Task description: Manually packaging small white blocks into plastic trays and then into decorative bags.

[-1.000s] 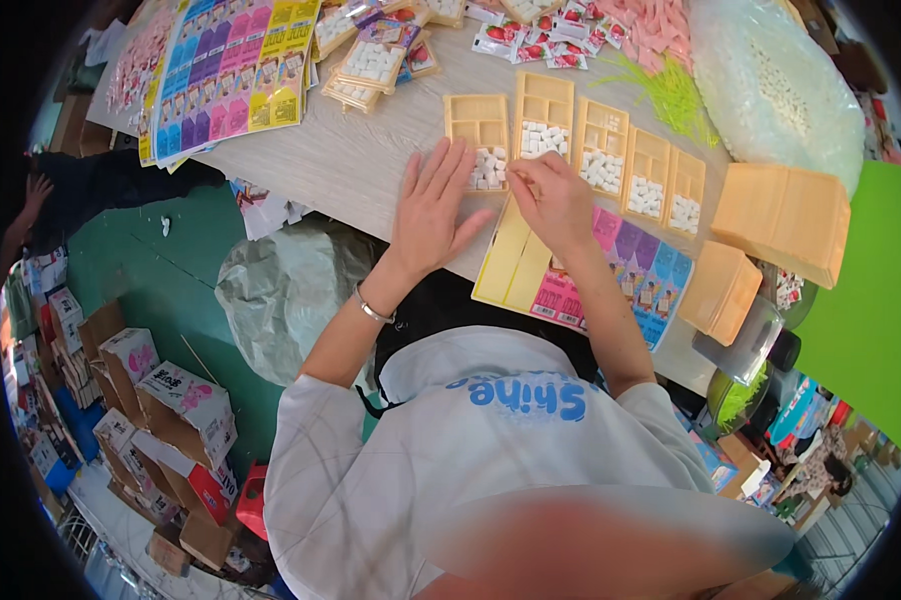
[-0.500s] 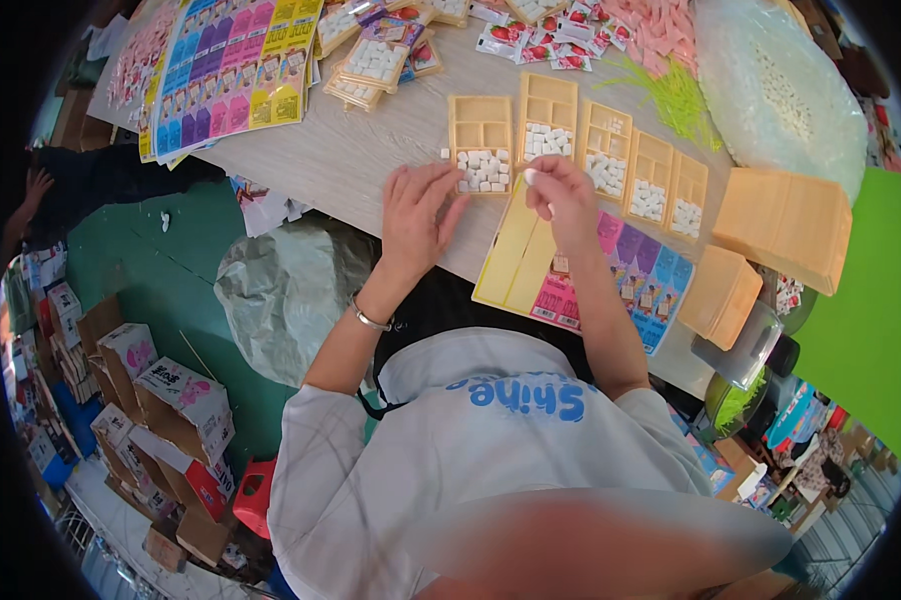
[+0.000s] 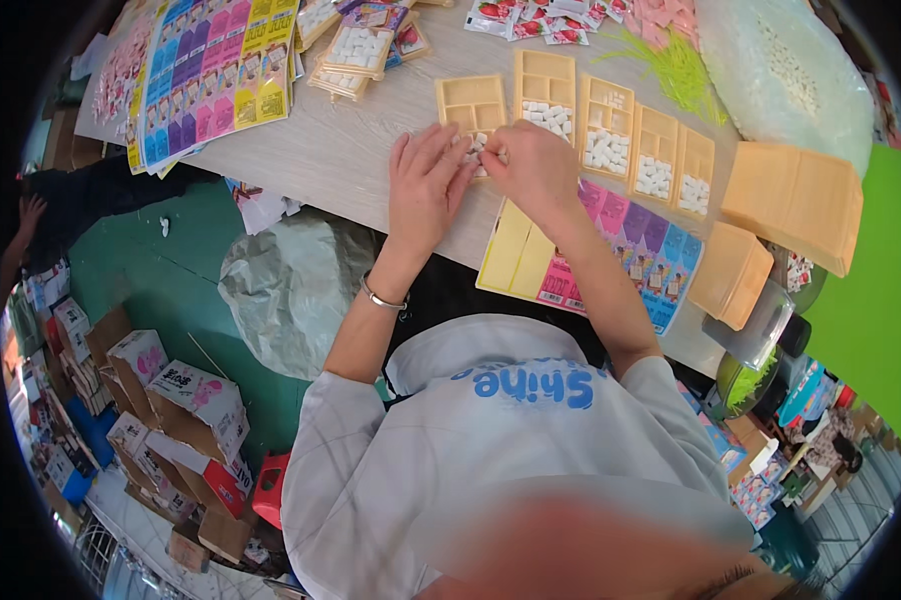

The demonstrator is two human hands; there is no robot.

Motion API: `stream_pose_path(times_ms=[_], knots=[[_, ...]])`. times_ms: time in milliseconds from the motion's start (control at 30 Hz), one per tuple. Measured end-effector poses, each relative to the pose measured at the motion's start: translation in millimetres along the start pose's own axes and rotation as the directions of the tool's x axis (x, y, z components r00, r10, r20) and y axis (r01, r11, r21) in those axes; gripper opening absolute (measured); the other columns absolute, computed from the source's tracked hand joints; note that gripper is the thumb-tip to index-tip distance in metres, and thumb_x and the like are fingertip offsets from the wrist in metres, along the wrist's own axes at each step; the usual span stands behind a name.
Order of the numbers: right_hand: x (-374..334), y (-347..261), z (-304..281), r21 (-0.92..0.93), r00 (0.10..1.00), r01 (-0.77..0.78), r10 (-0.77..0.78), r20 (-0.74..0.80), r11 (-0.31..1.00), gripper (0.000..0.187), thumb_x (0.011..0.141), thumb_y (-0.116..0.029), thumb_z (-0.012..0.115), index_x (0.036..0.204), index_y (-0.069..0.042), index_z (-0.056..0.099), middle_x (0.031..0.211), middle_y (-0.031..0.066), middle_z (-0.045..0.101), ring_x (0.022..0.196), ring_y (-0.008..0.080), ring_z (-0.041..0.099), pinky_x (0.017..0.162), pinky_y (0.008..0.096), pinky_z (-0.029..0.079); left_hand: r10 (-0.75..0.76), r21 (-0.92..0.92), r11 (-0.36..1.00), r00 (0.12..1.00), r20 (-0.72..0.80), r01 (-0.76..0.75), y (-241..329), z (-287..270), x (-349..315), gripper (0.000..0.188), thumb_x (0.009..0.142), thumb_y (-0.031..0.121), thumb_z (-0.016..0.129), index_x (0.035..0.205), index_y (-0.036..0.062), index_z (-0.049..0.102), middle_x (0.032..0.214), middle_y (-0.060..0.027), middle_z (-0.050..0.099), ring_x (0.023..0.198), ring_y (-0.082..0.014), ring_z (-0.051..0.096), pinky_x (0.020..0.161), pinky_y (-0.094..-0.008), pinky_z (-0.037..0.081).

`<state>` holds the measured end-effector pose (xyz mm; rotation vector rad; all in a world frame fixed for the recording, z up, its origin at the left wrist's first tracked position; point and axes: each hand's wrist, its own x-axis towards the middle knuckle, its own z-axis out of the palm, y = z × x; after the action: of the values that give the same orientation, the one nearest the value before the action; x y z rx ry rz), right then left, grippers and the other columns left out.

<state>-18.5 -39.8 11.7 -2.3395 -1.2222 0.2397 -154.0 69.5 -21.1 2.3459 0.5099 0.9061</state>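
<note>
On the counter (image 3: 351, 160), row of tan compartment trays (image 3: 611, 125) at 12 o'clock, white pieces inside. Colourful card sheet (image 3: 611, 255) at 3 o'clock of wrists. Left hand (image 3: 426, 190) flat, fingers spread; right hand (image 3: 536, 170) curled, pinching small white pieces (image 3: 478, 145) at leftmost tray (image 3: 471, 100).

Colourful printed sheets (image 3: 211, 75), green strips (image 3: 676, 65), cardboard boxes (image 3: 186, 405) on floor.

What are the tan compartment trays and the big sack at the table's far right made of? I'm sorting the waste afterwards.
The tan trays look like thin moulded plastic, matte, with crisp pressed dividers. The sack looks like translucent, crinkled plastic film, with white pieces showing through it. Neither can be confirmed by sight alone.
</note>
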Motion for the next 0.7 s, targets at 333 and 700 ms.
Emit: stream_pose_path(times_ms=[333, 700], knots=[[4, 15, -17, 0.133, 0.996, 0.003, 0.008, -0.083, 0.991, 0.016, 0.087, -0.026, 0.074, 0.096, -0.015, 0.079, 0.082, 0.0071, 0.070, 0.074, 0.0285, 0.070, 0.066, 0.0411, 0.054, 0.098, 0.070, 0.991, 0.981, 0.170, -0.111, -8, -3, -8, 0.036, 0.088, 0.016, 0.075, 0.123, 0.0088, 0.071, 0.130, -0.0081, 0.068, 0.130, -0.0292, 0.058, 0.114, -0.0546, 0.038], [33, 13, -4, -0.005, 0.997, 0.074, -0.075, -0.030, 0.997, 0.015, 0.088, -0.025, 0.071, 0.089, -0.012, 0.078, 0.087, 0.0096, 0.071, 0.079, 0.0304, 0.071, 0.070, 0.0430, 0.056, 0.017, 0.252, 0.959, 0.914, 0.406, -0.130, 17, -7, -13, 0.078, 0.093, 0.049, 0.065, 0.153, 0.0054, 0.044, 0.161, -0.0133, 0.041, 0.150, -0.0313, 0.036, 0.120, -0.0573, 0.025]])
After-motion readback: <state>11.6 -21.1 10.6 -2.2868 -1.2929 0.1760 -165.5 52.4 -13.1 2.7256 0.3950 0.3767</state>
